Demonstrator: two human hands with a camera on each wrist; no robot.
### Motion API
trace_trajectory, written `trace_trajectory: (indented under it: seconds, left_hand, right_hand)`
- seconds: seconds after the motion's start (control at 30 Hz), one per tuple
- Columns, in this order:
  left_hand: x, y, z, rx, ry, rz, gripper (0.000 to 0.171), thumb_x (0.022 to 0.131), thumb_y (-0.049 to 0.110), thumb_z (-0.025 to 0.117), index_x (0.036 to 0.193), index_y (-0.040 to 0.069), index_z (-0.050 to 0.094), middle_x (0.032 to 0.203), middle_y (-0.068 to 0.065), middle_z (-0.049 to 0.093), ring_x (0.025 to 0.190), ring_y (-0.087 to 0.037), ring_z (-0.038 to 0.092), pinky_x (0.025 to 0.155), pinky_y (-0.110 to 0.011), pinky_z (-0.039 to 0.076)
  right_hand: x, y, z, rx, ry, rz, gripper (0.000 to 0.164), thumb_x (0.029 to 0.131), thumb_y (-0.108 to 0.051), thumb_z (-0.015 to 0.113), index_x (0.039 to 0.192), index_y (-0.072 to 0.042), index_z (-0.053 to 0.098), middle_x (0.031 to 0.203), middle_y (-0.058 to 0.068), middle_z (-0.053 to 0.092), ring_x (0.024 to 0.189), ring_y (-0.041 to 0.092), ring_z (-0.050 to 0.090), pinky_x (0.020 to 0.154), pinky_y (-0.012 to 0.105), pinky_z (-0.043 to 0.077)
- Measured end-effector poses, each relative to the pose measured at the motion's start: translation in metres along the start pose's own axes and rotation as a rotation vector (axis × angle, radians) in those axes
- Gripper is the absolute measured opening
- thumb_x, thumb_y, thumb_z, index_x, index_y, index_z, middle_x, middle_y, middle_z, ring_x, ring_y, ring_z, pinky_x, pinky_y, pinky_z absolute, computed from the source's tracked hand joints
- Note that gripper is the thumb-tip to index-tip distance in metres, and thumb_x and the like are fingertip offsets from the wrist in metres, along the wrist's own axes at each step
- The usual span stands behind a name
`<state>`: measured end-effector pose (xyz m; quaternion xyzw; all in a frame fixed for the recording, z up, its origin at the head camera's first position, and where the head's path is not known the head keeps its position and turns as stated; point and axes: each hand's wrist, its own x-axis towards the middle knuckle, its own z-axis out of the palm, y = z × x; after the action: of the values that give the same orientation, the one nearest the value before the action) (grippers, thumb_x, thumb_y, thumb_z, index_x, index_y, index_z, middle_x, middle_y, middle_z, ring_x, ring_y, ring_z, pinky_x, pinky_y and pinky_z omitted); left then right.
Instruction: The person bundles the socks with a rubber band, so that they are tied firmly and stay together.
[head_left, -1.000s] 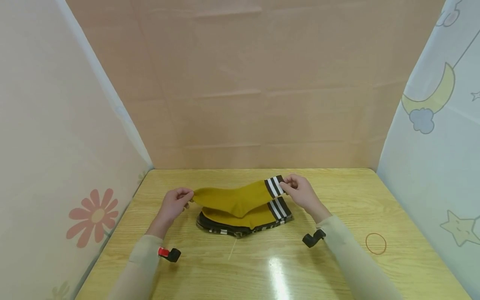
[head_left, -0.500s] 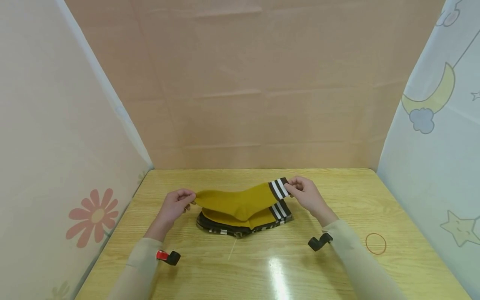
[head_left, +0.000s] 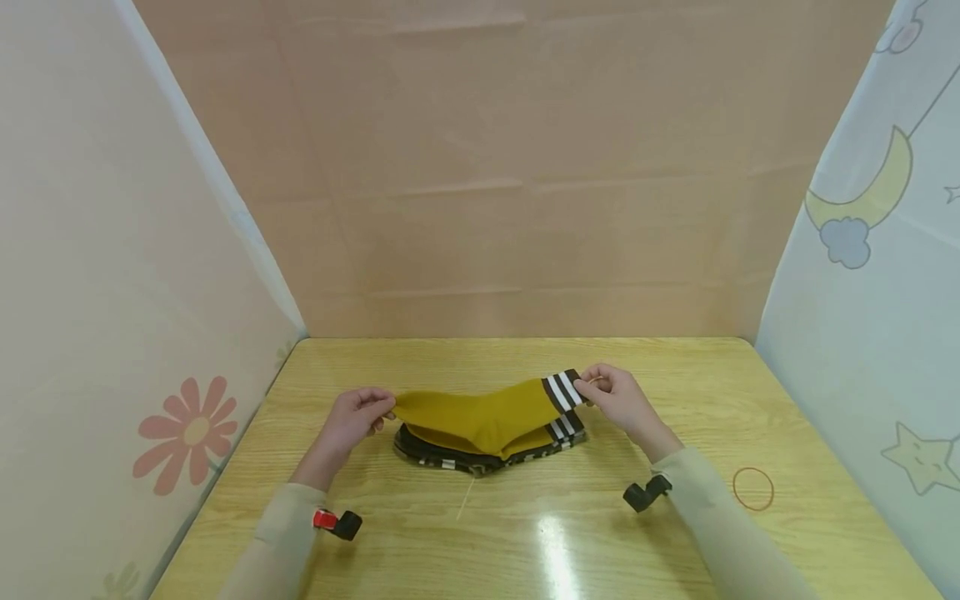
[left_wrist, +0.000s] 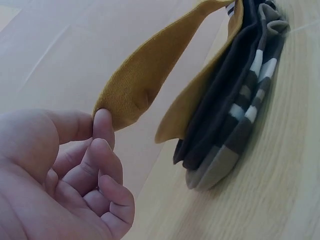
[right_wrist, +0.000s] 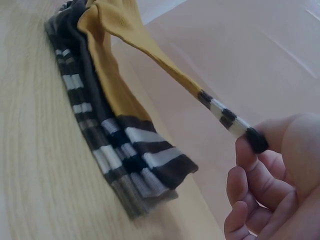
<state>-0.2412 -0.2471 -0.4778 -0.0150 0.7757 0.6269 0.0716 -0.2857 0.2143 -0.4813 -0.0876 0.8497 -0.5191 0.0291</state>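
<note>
Left hand: the left hand [head_left: 357, 417] pinches the toe end of the upper mustard sock [head_left: 480, 414] between thumb and forefinger; the other fingers curl in, below the pinch.
Right hand: the right hand [head_left: 618, 402] pinches that sock's dark, white-striped cuff between thumb and forefinger, its other fingers curled beneath.
Upper mustard sock: stretched between both sets of fingertips, its middle sagging; whether the sag touches the pile cannot be told.
Lower mustard sock [right_wrist: 112, 82]: below and between the fingers, touching neither hand, its cuff toward the right fingers.
Dark socks [left_wrist: 220, 107]: against the lower mustard sock, lower than the fingers; their count is unclear.
Patterned sock [left_wrist: 212, 165]: at the pile's bottom, grey toe toward the left fingers.
Table [head_left: 405, 546]: wood-grained, beneath both hands' fingers, bearing the pile.
Orange ring [head_left: 753, 468]: lies well apart from the right fingers, out to their right.
</note>
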Motion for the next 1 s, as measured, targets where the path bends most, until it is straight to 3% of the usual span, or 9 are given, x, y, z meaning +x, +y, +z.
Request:
trace_trajectory:
  seconds: [0.43,0.7,1.0]
  left_hand:
    - [-0.004,-0.006,0.004,0.028,-0.006,-0.023,0.025,0.107,0.018,0.063,0.119,-0.003,0.071,0.091,-0.004,0.071,0.074,-0.021,0.059,0.064,-0.03,0.049]
    - [-0.005,-0.012,0.007,0.049,-0.033,-0.024,0.028,0.108,0.02,0.063,0.121,-0.003,0.07,0.095,-0.01,0.072,0.077,-0.023,0.059,0.064,-0.031,0.048]
    - [-0.004,-0.017,0.011,0.089,-0.012,-0.013,0.026,0.107,0.021,0.064,0.118,-0.001,0.072,0.094,-0.006,0.071,0.078,-0.024,0.06,0.061,-0.03,0.046]
  right_hand:
    - [-0.004,0.013,0.003,-0.054,-0.032,0.023,0.026,0.106,-0.029,0.066,0.109,-0.003,0.066,0.087,0.017,0.07,0.086,0.029,0.066,0.067,0.031,0.049]
    - [-0.007,0.022,0.006,-0.064,-0.046,0.023,0.024,0.106,-0.027,0.066,0.108,-0.003,0.066,0.082,0.009,0.067,0.074,0.018,0.054,0.066,0.029,0.044]
    - [-0.009,0.027,0.009,-0.072,-0.048,0.015,0.022,0.105,-0.024,0.068,0.109,-0.002,0.067,0.083,0.007,0.063,0.075,0.017,0.051,0.068,0.029,0.043]
